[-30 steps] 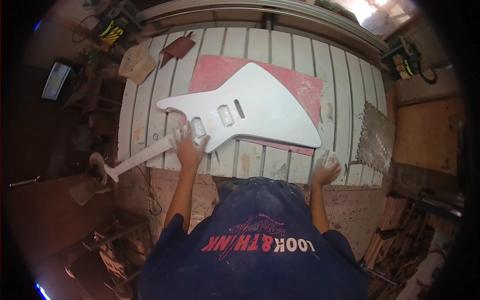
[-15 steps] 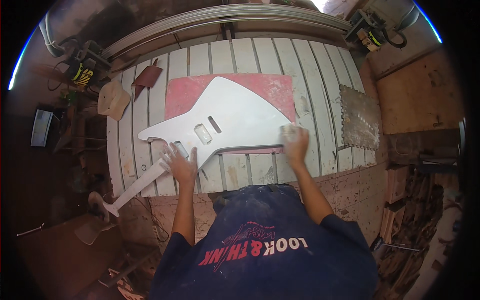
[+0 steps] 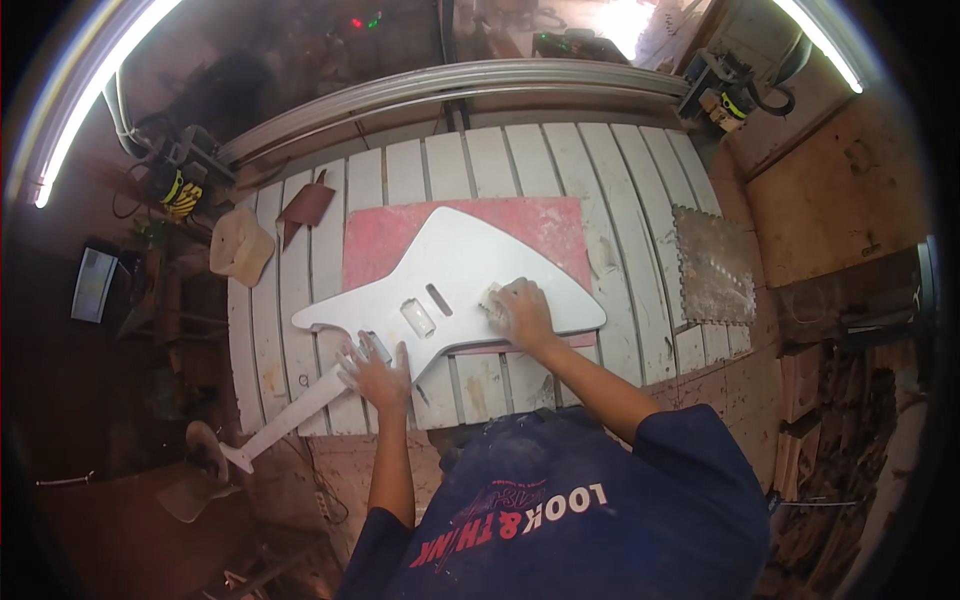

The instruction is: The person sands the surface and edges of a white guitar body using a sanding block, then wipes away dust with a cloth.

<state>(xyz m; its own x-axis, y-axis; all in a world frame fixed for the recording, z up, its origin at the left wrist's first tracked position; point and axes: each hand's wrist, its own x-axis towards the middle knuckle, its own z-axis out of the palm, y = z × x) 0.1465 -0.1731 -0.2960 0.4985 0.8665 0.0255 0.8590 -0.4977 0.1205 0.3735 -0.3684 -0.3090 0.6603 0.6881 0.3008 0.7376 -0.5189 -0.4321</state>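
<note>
A white, angular electric guitar body (image 3: 480, 260) with its neck (image 3: 300, 408) attached lies on a pink pad (image 3: 375, 235), the neck pointing to the near left. Pickup cavities are cut into its middle. My left hand (image 3: 378, 375) rests with fingers spread where the neck meets the body, beside a cavity. On the right wing of the body, my right hand (image 3: 522, 315) is closed around a small pale sanding pad (image 3: 490, 298), pressed to the white surface. The fingers hide most of that pad. Pale dust coats both hands.
The guitar and pink pad lie on a white slatted table (image 3: 500, 165). A beige cap (image 3: 240, 248) and a curled reddish-brown sheet (image 3: 307, 205) sit at the left. A dusty grey foam mat (image 3: 715, 270) lies at the right. A metal rail (image 3: 460, 85) spans the back.
My right hand has moved left with the pad, from the body's right tip toward its middle. The left hand stays beside the neck joint. The whole view has shifted, showing more beyond the table.
</note>
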